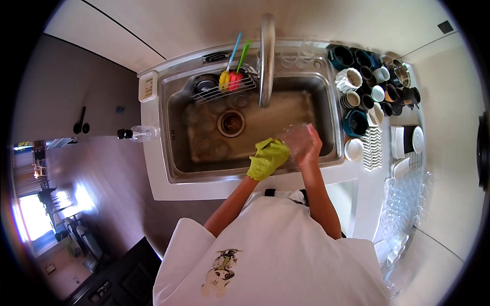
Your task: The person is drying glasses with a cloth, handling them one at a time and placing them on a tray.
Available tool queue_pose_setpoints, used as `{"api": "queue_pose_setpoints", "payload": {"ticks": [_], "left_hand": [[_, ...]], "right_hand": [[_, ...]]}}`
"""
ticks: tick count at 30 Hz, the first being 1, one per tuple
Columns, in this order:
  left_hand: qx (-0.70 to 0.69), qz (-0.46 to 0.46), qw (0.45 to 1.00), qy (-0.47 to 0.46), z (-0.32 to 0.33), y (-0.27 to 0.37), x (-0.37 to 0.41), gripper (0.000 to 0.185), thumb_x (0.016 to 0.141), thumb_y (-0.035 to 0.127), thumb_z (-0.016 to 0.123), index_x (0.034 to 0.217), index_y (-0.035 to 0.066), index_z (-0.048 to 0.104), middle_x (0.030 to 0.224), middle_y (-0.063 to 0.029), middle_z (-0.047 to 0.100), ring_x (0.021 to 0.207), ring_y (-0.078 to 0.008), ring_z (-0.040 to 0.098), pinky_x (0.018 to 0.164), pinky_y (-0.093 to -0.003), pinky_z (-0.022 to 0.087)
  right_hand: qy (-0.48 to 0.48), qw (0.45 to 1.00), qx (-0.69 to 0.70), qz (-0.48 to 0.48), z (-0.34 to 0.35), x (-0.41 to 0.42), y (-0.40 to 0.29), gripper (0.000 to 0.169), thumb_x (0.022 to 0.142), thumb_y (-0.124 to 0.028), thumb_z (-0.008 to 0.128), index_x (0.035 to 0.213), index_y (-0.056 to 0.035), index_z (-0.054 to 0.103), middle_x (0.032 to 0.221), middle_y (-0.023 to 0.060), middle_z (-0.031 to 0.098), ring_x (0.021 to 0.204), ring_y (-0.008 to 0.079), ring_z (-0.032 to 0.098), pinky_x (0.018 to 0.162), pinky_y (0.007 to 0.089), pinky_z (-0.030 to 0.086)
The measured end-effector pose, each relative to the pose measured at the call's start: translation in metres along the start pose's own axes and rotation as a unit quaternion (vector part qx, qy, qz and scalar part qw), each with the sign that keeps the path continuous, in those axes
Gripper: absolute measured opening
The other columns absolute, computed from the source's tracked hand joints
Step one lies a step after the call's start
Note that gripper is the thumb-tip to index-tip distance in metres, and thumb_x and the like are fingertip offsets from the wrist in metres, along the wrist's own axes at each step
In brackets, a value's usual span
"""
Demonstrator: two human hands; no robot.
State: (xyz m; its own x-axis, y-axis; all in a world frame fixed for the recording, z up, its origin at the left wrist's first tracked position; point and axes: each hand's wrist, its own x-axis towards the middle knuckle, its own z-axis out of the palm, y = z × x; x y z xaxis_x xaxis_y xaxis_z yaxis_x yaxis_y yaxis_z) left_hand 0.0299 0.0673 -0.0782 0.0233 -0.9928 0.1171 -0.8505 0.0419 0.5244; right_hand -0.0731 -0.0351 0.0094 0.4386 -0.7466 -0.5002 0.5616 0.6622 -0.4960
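Note:
A yellow-green cloth (269,158) covers my left hand (251,183), hiding its fingers, over the front part of the steel sink (268,176). My right hand (312,151) is wrapped around the outer side of a clear drinking glass (298,138). The glass is tilted, and its near side meets the cloth. Whether the cloth reaches inside it cannot be made out. Beneath my hands is the brown-tinted sink floor (275,118). Several clear glasses (220,147) sit in the left part of the basin, around the drain (231,123).
The faucet (267,61) arches over the sink's back. A wire rack (226,91) holds yellow and red sponge brushes (235,80). Several cups (355,122) crowd the right counter, with white plates (398,141) and many clear glasses (402,202). A clear bottle (144,134) stands left.

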Motion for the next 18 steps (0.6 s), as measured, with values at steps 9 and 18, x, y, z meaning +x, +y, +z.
{"api": "queue_pose_setpoints", "payload": {"ticks": [9, 18], "left_hand": [[0.003, -0.053, 0.997, 0.059, 0.001, -0.026, -0.011, 0.035, 0.067, 0.019, 0.064, 0.102, 0.014, 0.060, 0.103, -0.0076, 0.060, 0.084, -0.0280, 0.059, 0.066, -0.0386, 0.047], [0.038, -0.077, 0.996, 0.002, -0.041, -0.032, -0.020, 0.035, 0.079, 0.016, 0.057, 0.114, 0.013, 0.056, 0.113, -0.0065, 0.056, 0.096, -0.0264, 0.056, 0.071, -0.0365, 0.048]], "right_hand": [[0.059, 0.997, -0.030, -0.038, -0.010, 0.009, 0.025, 0.023, 0.082, -0.030, 0.057, 0.083, -0.0077, 0.058, 0.076, 0.0076, 0.060, 0.074, 0.0207, 0.058, 0.069, 0.0331, 0.046], [0.105, 0.993, 0.020, 0.052, -0.013, 0.012, 0.013, 0.039, 0.079, -0.043, 0.058, 0.097, -0.0087, 0.056, 0.088, 0.0087, 0.062, 0.079, 0.0253, 0.059, 0.069, 0.0392, 0.048]]}}
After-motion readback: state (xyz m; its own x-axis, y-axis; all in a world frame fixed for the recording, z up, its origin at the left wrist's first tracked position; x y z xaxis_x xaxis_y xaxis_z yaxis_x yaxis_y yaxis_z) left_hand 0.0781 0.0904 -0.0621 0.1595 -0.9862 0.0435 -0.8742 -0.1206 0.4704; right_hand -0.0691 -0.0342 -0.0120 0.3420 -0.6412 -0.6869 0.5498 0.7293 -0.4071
